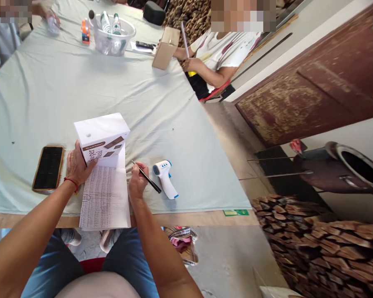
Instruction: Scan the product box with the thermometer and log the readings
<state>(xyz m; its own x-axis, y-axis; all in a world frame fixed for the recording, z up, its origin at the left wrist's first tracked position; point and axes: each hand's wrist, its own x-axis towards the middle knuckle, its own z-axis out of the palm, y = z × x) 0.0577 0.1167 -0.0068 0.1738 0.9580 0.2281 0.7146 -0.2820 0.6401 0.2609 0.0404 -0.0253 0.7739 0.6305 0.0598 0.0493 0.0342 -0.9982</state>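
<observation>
A white printed box stands on the table before me, with brown pictures on its near side. My left hand grips the box at its lower left edge, thumb across the front. Under and in front of the box lies a sheet of paper covered in rows of writing, its near end hanging over the table edge. My right hand is closed around a black pen, just right of the sheet. A white and blue infrared thermometer lies to the right of that hand. Left of my left hand is a phone, its screen dark.
A clear plastic basin with bottles stands at the far end, beside an orange tape dispenser. At the far right a person sits by a cardboard box; another person is at the left. Firewood is stacked at right.
</observation>
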